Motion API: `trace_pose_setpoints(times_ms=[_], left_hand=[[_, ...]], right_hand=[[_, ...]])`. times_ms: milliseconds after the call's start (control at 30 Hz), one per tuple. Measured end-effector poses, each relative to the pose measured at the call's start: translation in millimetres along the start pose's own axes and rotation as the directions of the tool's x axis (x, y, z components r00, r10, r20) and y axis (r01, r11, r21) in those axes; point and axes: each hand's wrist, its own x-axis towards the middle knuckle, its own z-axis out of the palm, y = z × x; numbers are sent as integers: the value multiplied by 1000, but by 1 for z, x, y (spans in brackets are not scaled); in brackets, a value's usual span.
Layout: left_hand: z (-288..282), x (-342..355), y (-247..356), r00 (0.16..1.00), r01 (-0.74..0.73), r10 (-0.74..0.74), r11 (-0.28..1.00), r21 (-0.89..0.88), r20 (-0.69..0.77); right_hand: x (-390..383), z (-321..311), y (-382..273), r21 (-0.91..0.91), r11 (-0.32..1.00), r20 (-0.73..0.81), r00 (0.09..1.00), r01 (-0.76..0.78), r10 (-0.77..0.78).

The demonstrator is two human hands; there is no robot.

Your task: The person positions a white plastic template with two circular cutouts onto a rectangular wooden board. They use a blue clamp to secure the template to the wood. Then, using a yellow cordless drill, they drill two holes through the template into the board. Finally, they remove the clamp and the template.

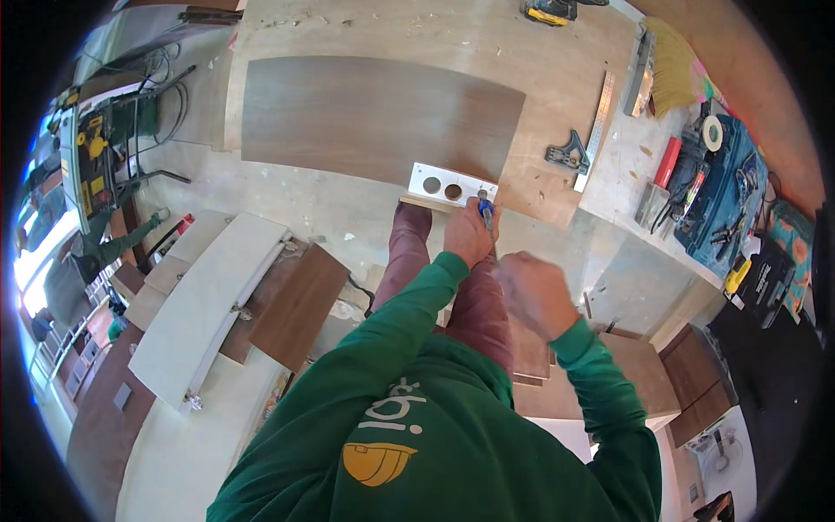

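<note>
My left hand point(468, 233) is closed around a slim tool with a blue and grey handle point(486, 209). It holds the tool upright at the right end of a white plate with round holes point(442, 184). The plate lies on the near edge of a large brown board point(374, 113), above my legs. A pale wooden strip point(426, 204) shows along the plate's near side. My right hand point(537, 294) is raised just right of the left one, apart from the tool. Motion smears its fingers, which look curled, and I see nothing in it.
Right of the board lie a dark clamp-like tool point(568, 154) and a metal ruler point(595, 130). Farther right stands a blue toolbox point(722, 191). White and brown panels point(209, 304) with hinges fill the left. A yellow-and-black power tool point(550, 11) rests at the far edge.
</note>
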Motion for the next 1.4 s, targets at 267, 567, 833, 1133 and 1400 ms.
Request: trace_pose_setpoints(times_ms=[267, 567, 833, 1133, 1400], left_hand=[[6, 0, 1, 998, 57, -56, 997, -51, 6], [1, -3, -17, 953, -292, 295, 955, 53, -75], [-6, -4, 7, 997, -37, 39, 999, 27, -60], [0, -5, -10, 998, 6, 10, 966, -260, 59], [5, -1, -38, 973, -221, 223, 974, -52, 56]], right_hand=[[41, 14, -31, 207, 976, -217, 976, 68, -22], [69, -26, -15, -227, 972, -278, 961, -58, -7], [4, -1, 0, -136, 990, 11, 999, -39, 41], [35, 27, -31, -39, 998, -285, 956, 57, -66], [79, -4, -12, -212, 957, -269, 929, 198, -252]])
